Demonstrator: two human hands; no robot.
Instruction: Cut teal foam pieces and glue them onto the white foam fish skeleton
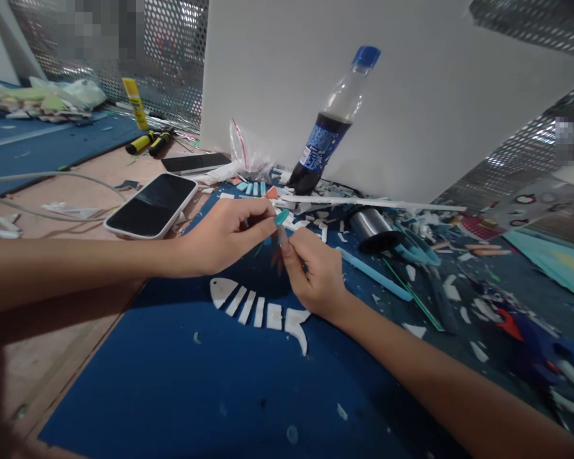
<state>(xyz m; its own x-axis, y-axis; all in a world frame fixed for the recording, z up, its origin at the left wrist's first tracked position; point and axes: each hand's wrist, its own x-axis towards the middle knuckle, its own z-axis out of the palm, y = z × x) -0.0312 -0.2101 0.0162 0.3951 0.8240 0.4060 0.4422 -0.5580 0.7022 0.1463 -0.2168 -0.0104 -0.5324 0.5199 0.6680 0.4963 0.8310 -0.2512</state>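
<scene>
Both hands meet above the blue work mat, fingertips nearly touching. My left hand is closed in a pinch, with a teal pointed shape at its thumb tip that may be a long nail. Lower and to the right, my right hand also pinches, a pale pointed tip rising from its thumb. Whatever lies between the fingers is too small or hidden to name. Below them, flat white cut pieces form a fish: a head with a small hole, several body strips and a curved tail.
A cola bottle stands behind the hands among white scraps. A wire spool, a light-blue strip and a red-blue tool lie right. Leftward are a phone, another dark phone, a yellow glue stick and a cable.
</scene>
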